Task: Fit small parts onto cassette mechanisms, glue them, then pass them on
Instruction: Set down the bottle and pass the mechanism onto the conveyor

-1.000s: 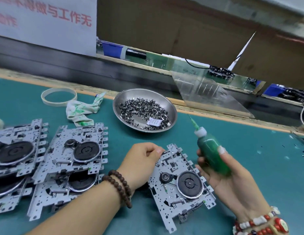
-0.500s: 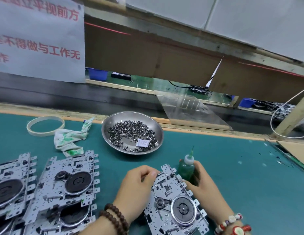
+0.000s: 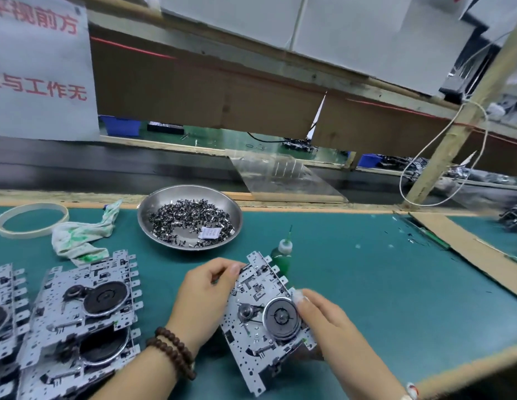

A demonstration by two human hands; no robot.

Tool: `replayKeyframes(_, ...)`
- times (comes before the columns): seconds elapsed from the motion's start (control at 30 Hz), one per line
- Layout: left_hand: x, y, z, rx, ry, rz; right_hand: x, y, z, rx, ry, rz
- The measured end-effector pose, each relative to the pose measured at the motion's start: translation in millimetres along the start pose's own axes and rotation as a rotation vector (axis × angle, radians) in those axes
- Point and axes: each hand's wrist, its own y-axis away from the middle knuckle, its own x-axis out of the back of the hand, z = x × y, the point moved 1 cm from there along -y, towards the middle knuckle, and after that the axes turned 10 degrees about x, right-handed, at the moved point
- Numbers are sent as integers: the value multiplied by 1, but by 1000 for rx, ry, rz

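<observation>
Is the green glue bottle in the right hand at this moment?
No, the glue bottle stands alone on the mat behind the mechanism, which the right hand holds.

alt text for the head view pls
Both hands, left and right, grip a grey metal cassette mechanism over a teal table; a green glue bottle stands behind it, before a steel bowl of small parts.

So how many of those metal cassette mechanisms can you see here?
At least 4: one held in both hands, two stacked on the mat to its left, one cut off at the left edge. More may be hidden underneath.
</observation>
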Motion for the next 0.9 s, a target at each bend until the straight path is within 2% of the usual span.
replayKeyframes(0.1,2,0,1,-29,-9,-33,-5,6,-5,-73,-148,-37)
replayKeyframes(0.27,-1,5,2,-103,33,-164,4,19,-9,-205,-466,29)
replayKeyframes(0.4,-6,4,-1,25,230,-196,27,31,-19,-244,-670,103)
replayKeyframes(0.47,-8,1,-5,54,288,-175,46,33,-25,-201,-722,137)
replayKeyframes(0.57,-11,-5,-11,38,244,-111,69,17,-42,-76,-805,143)
replayKeyframes(0.63,-12,-7,-16,32,210,-88,81,-9,-49,-26,-815,213)
replayKeyframes(0.77,-13,-14,-17,44,158,-21,94,-84,-52,3,-822,359)
replayKeyframes(0.9,-20,-20,-17,126,106,107,99,-160,-37,-30,-774,394)
